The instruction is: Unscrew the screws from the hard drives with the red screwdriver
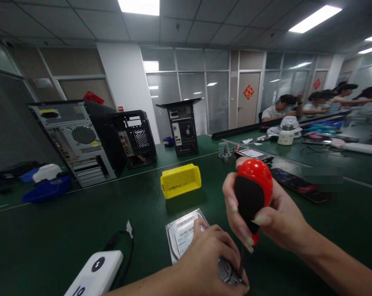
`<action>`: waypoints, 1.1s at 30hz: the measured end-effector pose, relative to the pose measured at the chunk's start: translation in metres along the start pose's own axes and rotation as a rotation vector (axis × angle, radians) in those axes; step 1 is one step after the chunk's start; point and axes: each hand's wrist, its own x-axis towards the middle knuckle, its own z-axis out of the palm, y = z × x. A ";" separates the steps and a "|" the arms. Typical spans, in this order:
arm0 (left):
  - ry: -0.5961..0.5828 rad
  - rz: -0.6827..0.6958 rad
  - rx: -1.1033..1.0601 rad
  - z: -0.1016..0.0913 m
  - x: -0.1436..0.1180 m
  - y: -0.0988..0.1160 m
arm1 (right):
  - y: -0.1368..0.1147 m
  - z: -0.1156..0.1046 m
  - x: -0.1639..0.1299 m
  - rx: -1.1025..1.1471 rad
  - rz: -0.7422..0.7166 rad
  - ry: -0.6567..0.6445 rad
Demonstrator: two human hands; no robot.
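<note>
A silver hard drive [183,232] with a white label lies on the green table at the front. My left hand [209,255] grips it from above, fingers curled over its right side and covering much of it. Beneath those fingers a silver metal piece [226,270] shows; whether it belongs to the same drive I cannot tell. In my right hand [275,209] is a screwdriver [255,187] with a fat red and black handle, held nearly upright. Its thin shaft points down to the metal by my left fingertips, where the tip is hard to make out.
A yellow bin [181,181] stands behind the drive. Computer cases [81,139] line the back left. At front left lies a white power bank [95,273] with a cable. A phone [297,185] and another hard drive [254,154] are to the right. Several people sit far right.
</note>
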 end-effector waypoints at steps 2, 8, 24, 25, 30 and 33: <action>0.009 0.017 -0.031 0.001 0.000 -0.001 | 0.000 0.000 0.000 0.007 0.020 0.010; 0.021 0.042 -0.068 0.002 0.003 -0.002 | -0.008 0.008 -0.001 0.042 0.057 0.009; 0.017 0.028 -0.093 0.000 -0.004 -0.004 | -0.011 0.007 0.004 -0.018 0.004 0.000; 0.019 0.022 -0.102 0.001 -0.004 -0.004 | -0.011 0.007 0.004 -0.016 -0.009 0.001; -0.008 0.018 -0.140 0.001 -0.002 -0.003 | -0.007 0.002 0.001 -0.065 -0.040 0.038; -0.016 0.028 -0.141 0.000 -0.001 -0.003 | -0.006 0.002 0.000 -0.098 -0.060 0.049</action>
